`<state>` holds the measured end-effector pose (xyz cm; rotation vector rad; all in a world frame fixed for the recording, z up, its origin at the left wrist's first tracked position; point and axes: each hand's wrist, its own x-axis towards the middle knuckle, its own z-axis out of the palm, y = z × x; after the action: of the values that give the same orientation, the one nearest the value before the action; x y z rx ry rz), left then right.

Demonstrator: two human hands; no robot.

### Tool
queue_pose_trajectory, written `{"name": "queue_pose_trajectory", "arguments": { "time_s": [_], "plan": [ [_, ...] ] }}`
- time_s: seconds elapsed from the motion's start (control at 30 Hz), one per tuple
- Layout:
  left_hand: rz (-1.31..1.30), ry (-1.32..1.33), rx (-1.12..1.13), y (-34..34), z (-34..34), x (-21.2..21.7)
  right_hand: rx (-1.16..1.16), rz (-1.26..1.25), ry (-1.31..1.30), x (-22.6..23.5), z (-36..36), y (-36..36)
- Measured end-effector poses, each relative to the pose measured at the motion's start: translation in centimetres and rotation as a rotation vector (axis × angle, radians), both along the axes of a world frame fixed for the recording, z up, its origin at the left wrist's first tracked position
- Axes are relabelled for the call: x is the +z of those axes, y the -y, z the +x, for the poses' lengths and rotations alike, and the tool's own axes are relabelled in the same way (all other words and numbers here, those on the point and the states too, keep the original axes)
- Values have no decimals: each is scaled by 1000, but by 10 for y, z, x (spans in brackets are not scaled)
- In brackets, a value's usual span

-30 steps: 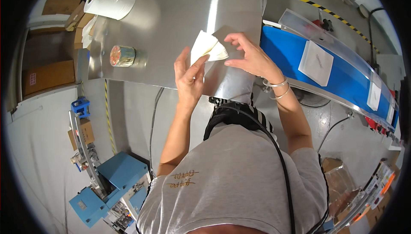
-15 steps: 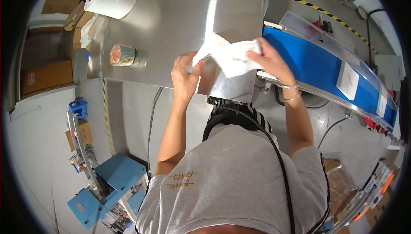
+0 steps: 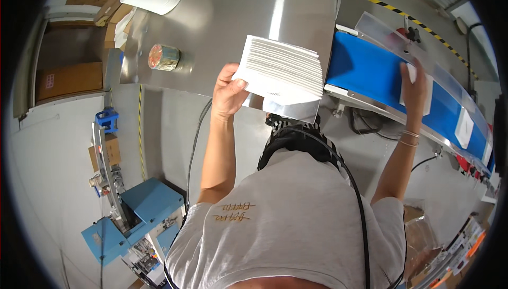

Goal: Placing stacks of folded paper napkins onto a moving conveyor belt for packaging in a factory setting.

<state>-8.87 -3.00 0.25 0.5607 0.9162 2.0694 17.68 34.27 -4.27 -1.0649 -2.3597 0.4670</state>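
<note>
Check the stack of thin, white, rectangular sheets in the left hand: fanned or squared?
Fanned: the white sheet stack in the left hand shows many separate edges in staggered rows.

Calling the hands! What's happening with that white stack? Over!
Left hand: gripping fanned white stack. Right hand: over white packet on blue belt, contact unclear. Clear guard: along belt's far side, near right hand.

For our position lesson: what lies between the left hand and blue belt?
In the head view: the white stack held by the left hand, then some metal table.
</note>
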Motion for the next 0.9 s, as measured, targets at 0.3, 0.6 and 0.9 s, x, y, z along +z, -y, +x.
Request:
{"name": "queue_pose_trajectory", "arguments": {
  "time_s": [0.3, 0.6, 0.9],
  "plan": [
    [47, -16, -308, -7, -2, -5, 988, -1203, -349, 76, -124, 118],
    [-464, -638, -132, -24, 28, 54, 806, -1219, -491, 44, -117, 115],
    [-666, -952, -123, -74, 52, 81, 1049, -1312, -454, 56, -81, 98]
  ]
}}
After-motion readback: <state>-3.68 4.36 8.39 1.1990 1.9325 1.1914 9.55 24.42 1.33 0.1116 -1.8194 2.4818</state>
